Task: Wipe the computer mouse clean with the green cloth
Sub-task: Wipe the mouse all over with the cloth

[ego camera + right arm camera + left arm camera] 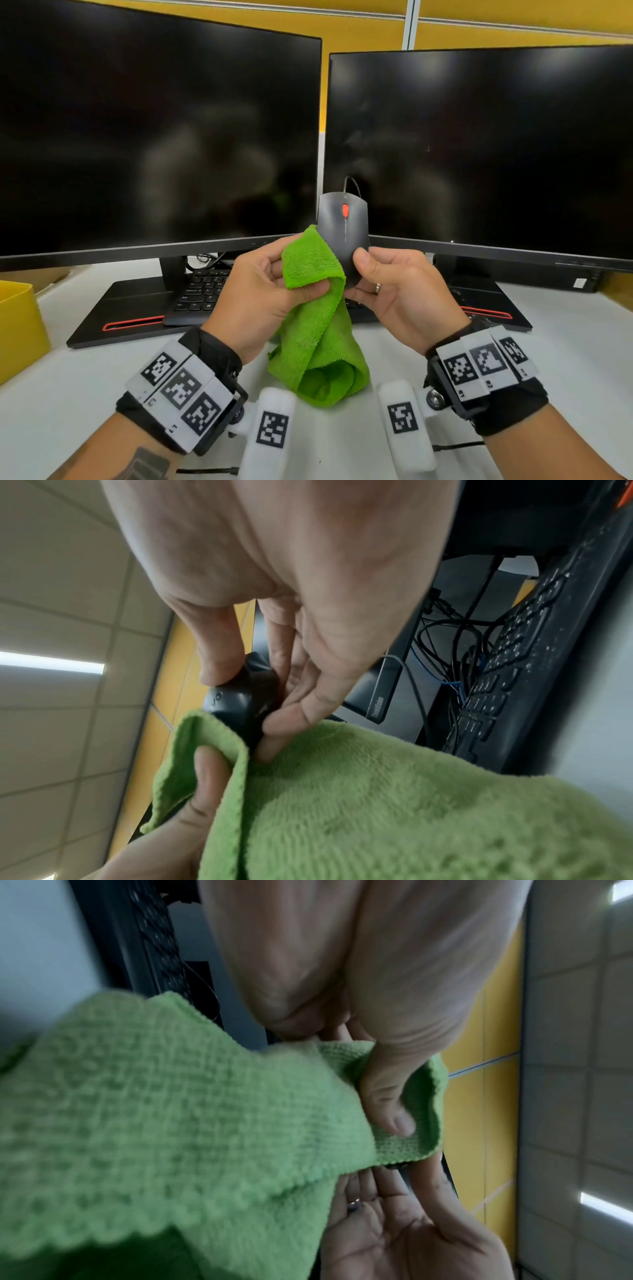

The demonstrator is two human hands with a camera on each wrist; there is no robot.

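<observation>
A black wired computer mouse with a red scroll wheel is held upright in the air in front of the monitors. My right hand grips its lower end, thumb on top; the right wrist view shows that mouse pinched between thumb and fingers. My left hand pinches the green cloth between thumb and fingers, its folded top pressed against the mouse's left side. The rest of the cloth hangs down to the desk. In the left wrist view the cloth fills the frame and hides the mouse.
Two dark monitors stand close behind the hands. A black keyboard lies under them on the white desk. A yellow bin sits at the left edge. Cables tangle behind the keyboard.
</observation>
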